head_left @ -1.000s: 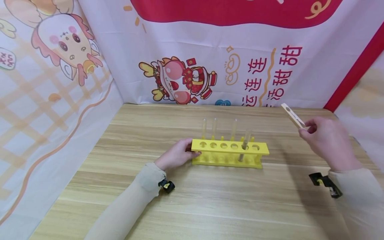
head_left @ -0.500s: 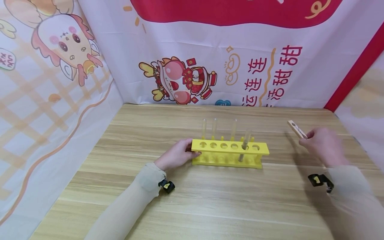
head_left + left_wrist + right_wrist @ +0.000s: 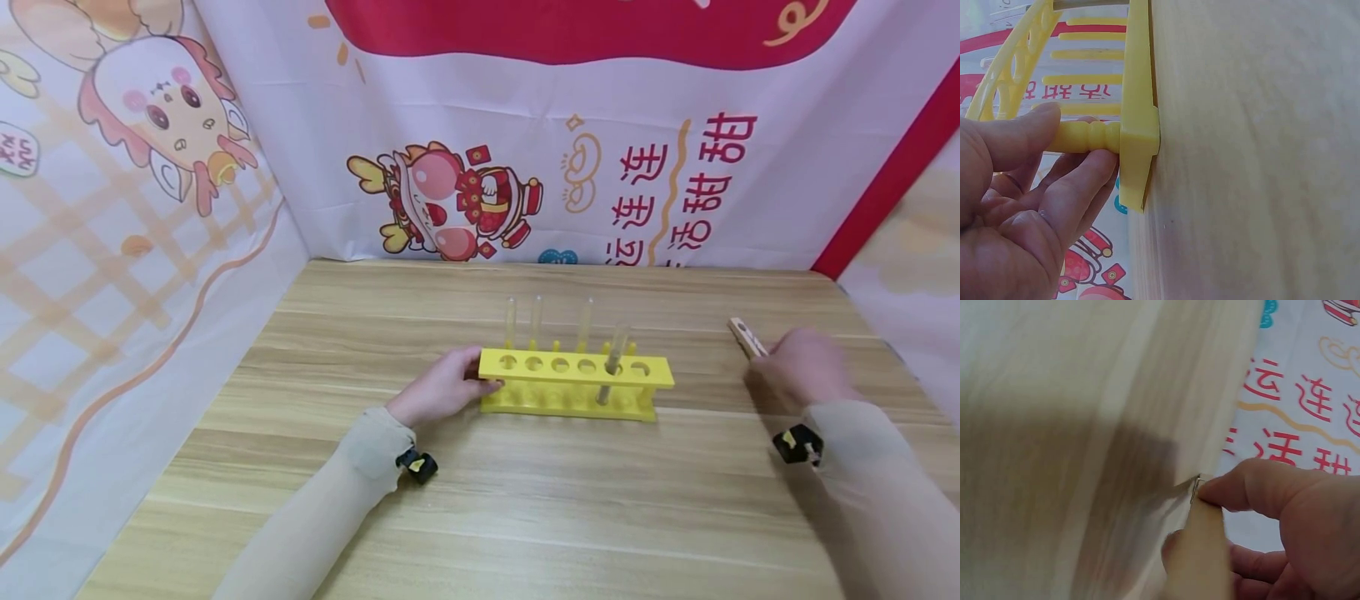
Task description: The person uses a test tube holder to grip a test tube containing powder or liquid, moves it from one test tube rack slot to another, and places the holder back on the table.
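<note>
My left hand (image 3: pixel 442 385) grips the left end of a yellow test tube rack (image 3: pixel 558 380). In the left wrist view, the thumb and fingers curl round the rack's end post (image 3: pixel 1088 136). One test tube (image 3: pixel 612 362) with greyish contents leans in a hole toward the rack's right. Several clear tubes (image 3: pixel 537 321) stand on pegs behind. To the right, my right hand (image 3: pixel 806 367) pinches a wooden test tube clamp (image 3: pixel 747 337), low over the table. In the right wrist view, the thumb presses the clamp (image 3: pixel 1200 550) near its metal spring; other fingers are partly hidden.
The wood-grain table (image 3: pixel 570 500) carries the rack in its middle. A printed cloth (image 3: pixel 480 100) hangs along the back edge, and another cloth (image 3: pixel 135 250) stands at the left.
My right hand has come down toward the table with the clamp, whose tip has moved lower and slightly right. The left hand and the rack have stayed still.
</note>
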Available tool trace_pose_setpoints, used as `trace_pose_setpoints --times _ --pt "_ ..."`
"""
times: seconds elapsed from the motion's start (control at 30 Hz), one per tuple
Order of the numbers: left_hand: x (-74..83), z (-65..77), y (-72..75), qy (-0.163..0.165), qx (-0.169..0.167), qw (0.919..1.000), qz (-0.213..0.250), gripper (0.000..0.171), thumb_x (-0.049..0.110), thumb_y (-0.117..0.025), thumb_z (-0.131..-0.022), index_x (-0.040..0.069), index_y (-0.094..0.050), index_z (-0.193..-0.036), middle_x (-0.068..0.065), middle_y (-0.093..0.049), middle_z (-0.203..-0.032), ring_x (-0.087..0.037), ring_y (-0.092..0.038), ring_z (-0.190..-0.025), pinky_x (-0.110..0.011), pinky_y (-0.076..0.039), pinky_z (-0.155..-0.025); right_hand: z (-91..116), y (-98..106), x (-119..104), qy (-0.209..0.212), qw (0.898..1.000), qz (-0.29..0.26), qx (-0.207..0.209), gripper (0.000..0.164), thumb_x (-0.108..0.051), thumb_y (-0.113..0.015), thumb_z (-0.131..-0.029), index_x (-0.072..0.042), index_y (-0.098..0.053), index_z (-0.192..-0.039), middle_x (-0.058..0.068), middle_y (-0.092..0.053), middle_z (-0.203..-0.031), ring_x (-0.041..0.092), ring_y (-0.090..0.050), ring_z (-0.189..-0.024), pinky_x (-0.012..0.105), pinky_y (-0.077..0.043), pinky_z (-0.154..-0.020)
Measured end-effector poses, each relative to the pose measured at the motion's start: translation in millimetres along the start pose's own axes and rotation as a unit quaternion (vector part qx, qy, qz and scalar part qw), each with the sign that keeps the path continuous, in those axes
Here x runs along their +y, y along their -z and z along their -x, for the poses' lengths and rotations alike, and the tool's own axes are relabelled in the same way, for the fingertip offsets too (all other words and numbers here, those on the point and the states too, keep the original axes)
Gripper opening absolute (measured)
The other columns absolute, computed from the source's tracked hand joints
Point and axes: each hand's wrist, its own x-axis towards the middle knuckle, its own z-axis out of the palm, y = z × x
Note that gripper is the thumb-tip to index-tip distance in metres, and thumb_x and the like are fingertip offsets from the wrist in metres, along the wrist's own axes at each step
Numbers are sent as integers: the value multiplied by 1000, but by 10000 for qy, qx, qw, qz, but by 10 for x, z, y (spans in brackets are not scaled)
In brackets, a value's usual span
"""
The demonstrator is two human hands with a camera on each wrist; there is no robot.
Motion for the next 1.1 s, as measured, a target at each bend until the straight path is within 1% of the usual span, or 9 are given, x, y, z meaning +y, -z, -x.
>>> trace_pose_setpoints --times 0.03,0.1,0.17,0.3,0.43,0.57,0.8,0.93,1.1 --pt "-1 -1 0 2 0 10000 1 29 11 -67 -95 13 -62 -124 2 -67 -118 -11 -63 -106 -30 -52 -90 -20 -9 11 24 9999 106 -6 34 -29 -68 -86 -4 -63 -63 4 -54 -57 22 -52 -52 34 -42 -46" --pt "-2 -3 1 7 -2 10000 -6 29 11 -67 -95 13 -62 -124 2 -67 -117 -12 -63 -106 -30 -52 -91 -60 -18 29 46 9996 254 -68 36 -29 -68 -86 -8 -58 -58 4 -53 -55 21 -52 -52 33 -41 -47" --pt "-5 1 -1 22 1 10000 -18 29 12 -68 -95 14 -62 -124 2 -67 -118 -11 -63 -106 -30 -52 -91 -91 -19 30 18 9995 303 -124 35 -28 -68 -86 -8 -56 -59 4 -52 -57 21 -51 -53 32 -41 -47" --pt "-4 6 -2 63 14 10000 -39 29 13 -68 -95 15 -62 -124 3 -66 -118 -11 -62 -107 -30 -52 -92 -134 -7 24 60 9985 420 -353 36 -24 -64 -90 -9 -55 -59 3 -51 -56 18 -51 -51 30 -43 -47" --pt "-3 6 -1 60 5 10000 -17 30 13 -67 -96 15 -62 -125 3 -66 -119 -12 -62 -108 -31 -52 -92 -141 -6 22 283 9976 548 -299 38 -23 -63 -93 -10 -53 -58 3 -50 -56 18 -50 -51 30 -41 -47" --pt "-15 -2 1 57 2 10000 7 31 14 -67 -96 15 -61 -126 3 -66 -120 -12 -62 -108 -31 -52 -92 -139 -25 28 251 9984 469 -172 37 -26 -66 -93 -7 -55 -62 5 -51 -59 21 -50 -53 32 -40 -48" --pt "-24 -16 1 46 -15 10000 3 31 14 -67 -96 15 -61 -126 4 -66 -120 -11 -62 -108 -30 -51 -92 -168 -60 46 -11 9993 238 -283 34 -27 -68 -93 -1 -58 -73 8 -53 -63 23 -51 -57 33 -43 -50" --pt "-16 -17 3 34 -11 10000 -3 31 14 -67 -96 14 -62 -126 3 -66 -119 -11 -63 -107 -30 -52 -92 -156 -42 52 45 9995 96 -308 33 -26 -68 -94 2 -57 -79 9 -54 -66 25 -52 -59 34 -44 -51" --pt "-15 -15 2 32 -8 10000 -6 30 14 -67 -96 14 -62 -125 3 -67 -117 -11 -63 -106 -30 -52 -91 -134 -32 55 140 9996 52 -242 34 -26 -68 -93 2 -57 -79 9 -54 -65 25 -52 -59 34 -43 -51"
